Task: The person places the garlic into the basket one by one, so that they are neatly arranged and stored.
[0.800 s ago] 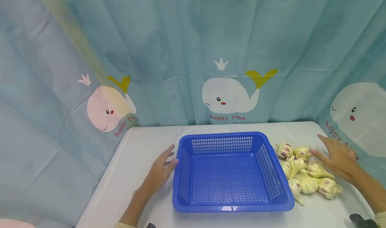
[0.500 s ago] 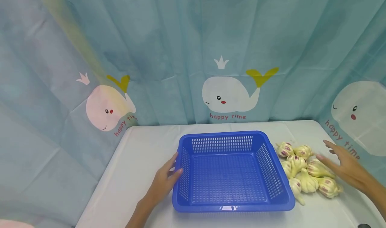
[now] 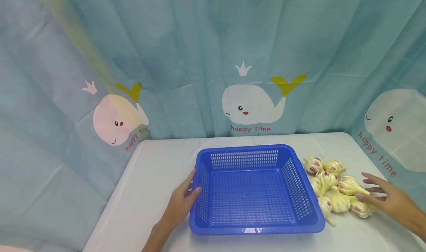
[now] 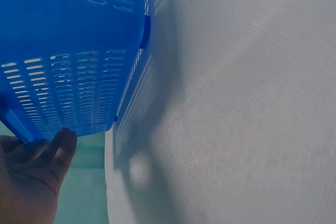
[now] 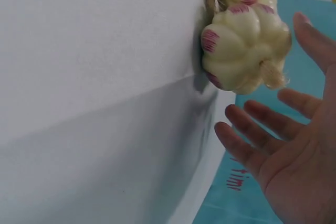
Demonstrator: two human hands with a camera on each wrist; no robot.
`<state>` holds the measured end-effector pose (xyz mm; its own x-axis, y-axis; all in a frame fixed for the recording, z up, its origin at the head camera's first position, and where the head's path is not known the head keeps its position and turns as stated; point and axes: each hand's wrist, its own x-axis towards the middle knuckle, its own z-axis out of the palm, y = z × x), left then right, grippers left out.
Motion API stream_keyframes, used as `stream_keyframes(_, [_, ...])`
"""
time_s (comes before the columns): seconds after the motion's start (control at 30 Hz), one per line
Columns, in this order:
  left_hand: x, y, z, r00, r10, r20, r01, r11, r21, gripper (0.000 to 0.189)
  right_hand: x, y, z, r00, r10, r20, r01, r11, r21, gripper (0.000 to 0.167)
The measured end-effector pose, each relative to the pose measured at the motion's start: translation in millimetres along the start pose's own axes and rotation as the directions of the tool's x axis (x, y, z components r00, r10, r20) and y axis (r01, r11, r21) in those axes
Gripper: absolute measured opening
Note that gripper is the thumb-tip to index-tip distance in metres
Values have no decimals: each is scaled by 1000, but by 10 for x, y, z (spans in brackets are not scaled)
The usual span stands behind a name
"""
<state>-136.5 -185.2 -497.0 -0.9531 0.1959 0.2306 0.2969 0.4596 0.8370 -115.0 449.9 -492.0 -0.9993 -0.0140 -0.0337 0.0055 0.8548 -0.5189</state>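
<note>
A blue plastic basket (image 3: 253,196) with slotted walls sits in the middle of the white table. My left hand (image 3: 179,204) holds its left rim, thumb over the top and fingers along the outside; the left wrist view shows these fingers (image 4: 63,148) against the outer wall. To the basket's right lies a cluster of several garlic bulbs (image 3: 327,181), cream with purple streaks. My right hand (image 3: 392,202) is at the cluster's right side, fingers spread, beside the nearest garlic bulb (image 3: 362,208). In the right wrist view a gap shows between the fingers and that bulb (image 5: 247,48).
A white cloth covers the table (image 3: 159,163). Behind it and along both sides hangs a blue-green curtain (image 3: 186,59) printed with whales. The garlic lies close against the basket's right wall.
My left hand has moved right onto the basket's rim. My right hand has shifted right and down, from over the back bulbs to beside the right-hand ones. Basket and garlic stay in place.
</note>
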Motion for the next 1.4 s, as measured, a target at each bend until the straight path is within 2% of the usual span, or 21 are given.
stream_keyframes(0.2, [-3, -6, 2, 1000, 1, 4, -1, 1000, -21, 66, -75, -9, 78, 1000, 25, 10, -25, 1000, -16, 100])
stream_keyframes(0.37, [-9, -15, 10, 1000, -10, 10, 10, 998, -56, 65, -130, 10, 135, 996, 77, 53, -76, 997, -34, 107])
stream_keyframes(0.57, [-1, -20, 25, 1000, 11, 11, -10, 997, -72, 64, -175, 49, 159, 995, 84, 44, -83, 996, -34, 109])
stream_keyframes(0.87, [-8, -42, 40, 1000, 18, -3, -18, 998, -52, 63, -234, 49, 165, 987, 143, 71, -141, 990, -28, 107])
stream_keyframes(1.07, [-18, -51, 44, 1000, 21, -4, -21, 999, -49, 63, -306, 116, 203, 996, 70, -48, -69, 997, 18, 86])
stream_keyframes(1.13, [-12, -57, 45, 1000, 18, -1, -18, 999, -50, 63, -341, 149, 223, 994, 46, -95, -42, 998, 44, 85])
stream_keyframes(1.27, [-7, -76, 49, 1000, 14, -7, -15, 998, -54, 62, -415, 189, 233, 990, 42, -137, -30, 996, 87, 80])
stream_keyframes(1.33, [-10, -87, 54, 1000, 21, -16, -22, 998, -59, 62, -442, 199, 226, 985, 35, -168, -20, 996, 88, 67])
stream_keyframes(1.4, [-12, -94, 61, 999, 32, -25, -33, 997, -65, 62, -477, 209, 225, 972, -13, -236, 40, 993, 107, 55])
